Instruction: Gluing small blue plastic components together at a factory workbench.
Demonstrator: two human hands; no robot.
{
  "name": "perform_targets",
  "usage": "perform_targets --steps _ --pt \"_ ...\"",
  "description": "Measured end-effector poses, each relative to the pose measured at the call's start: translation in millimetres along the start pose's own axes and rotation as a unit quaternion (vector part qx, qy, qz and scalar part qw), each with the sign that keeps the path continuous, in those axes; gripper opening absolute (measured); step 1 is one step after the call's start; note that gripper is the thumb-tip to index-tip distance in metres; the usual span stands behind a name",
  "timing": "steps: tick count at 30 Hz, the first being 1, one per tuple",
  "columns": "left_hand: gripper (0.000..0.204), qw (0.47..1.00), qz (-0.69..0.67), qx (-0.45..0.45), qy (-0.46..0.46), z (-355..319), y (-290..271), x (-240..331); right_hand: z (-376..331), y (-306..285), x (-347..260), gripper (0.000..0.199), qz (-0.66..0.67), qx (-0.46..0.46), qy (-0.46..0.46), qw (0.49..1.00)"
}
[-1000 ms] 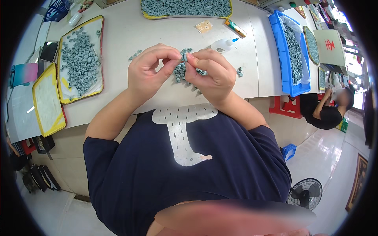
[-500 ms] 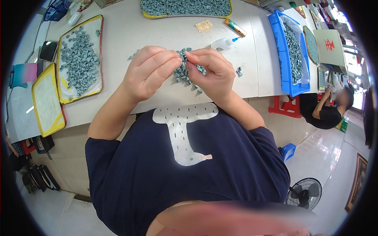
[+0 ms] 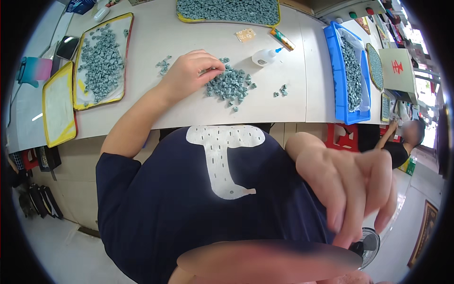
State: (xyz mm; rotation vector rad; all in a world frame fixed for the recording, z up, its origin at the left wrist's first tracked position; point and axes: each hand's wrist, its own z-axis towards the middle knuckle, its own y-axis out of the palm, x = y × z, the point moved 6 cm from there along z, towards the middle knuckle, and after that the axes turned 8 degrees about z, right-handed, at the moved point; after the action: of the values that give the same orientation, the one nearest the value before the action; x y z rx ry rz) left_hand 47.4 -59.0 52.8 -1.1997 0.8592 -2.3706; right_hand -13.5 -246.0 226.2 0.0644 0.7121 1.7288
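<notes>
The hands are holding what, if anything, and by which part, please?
Nothing shows in the right hand; whether the left hand pinches anything cannot be told.

Bright, even light; far right blown white. Glare streak on table [image 3: 146, 57] at left, sheen on floor [image 3: 410, 201]. Right hand [image 3: 347, 180] soft. Edges bowed, corners black.

Red char. [image 3: 397, 67] on pale box [image 3: 396, 81]
</notes>
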Motion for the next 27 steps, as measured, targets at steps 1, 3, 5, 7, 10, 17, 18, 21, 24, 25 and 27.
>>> perform_targets --steps 1,3,5,7,10,17,18,21,24,25,27 --pt "0.011 1.000 0.003 -0.003 0.011 6 6 0 -3 5 -5 0.018 -0.010 -0.007 0.004 1.000" --pt "0.011 1.000 0.007 -0.016 0.001 5 12 4 -11 12 -15 0.017 0.049 0.003 0.005 0.999" --pt "0.013 0.997 0.019 -0.019 -0.072 7 3 2 -15 17 -27 0.017 0.076 0.008 0.009 0.997" --pt "0.014 0.993 0.034 -0.019 -0.115 0 -12 5 -18 18 -33 0.016 0.112 -0.026 0.031 0.993" --pt "0.017 0.961 0.072 0.061 -0.261 -23 -41 0 -19 27 -47 0.014 0.121 -0.051 0.045 0.990" --pt "0.029 0.923 0.112 0.045 -0.366 -72 -21 -13 -28 28 -57 0.012 0.117 -0.019 0.011 0.993" --pt "0.029 0.921 0.114 0.042 -0.369 -75 -17 -16 -29 28 -56 0.011 0.131 -0.026 0.009 0.991" --pt "0.035 0.932 0.153 0.042 -0.326 -67 -6 -22 -31 29 -60 0.011 0.156 -0.047 0.009 0.987" --pt "0.035 0.934 0.143 0.030 -0.325 -50 0 -20 -33 32 -68 0.009 0.154 -0.071 0.048 0.984" --pt "0.035 0.935 0.137 0.023 -0.325 -46 2 -21 -33 32 -71 0.009 0.152 -0.072 0.046 0.985" --pt "0.034 0.938 0.131 0.024 -0.320 -39 2 -23 -34 31 -77 0.008 0.127 -0.056 0.028 0.990"
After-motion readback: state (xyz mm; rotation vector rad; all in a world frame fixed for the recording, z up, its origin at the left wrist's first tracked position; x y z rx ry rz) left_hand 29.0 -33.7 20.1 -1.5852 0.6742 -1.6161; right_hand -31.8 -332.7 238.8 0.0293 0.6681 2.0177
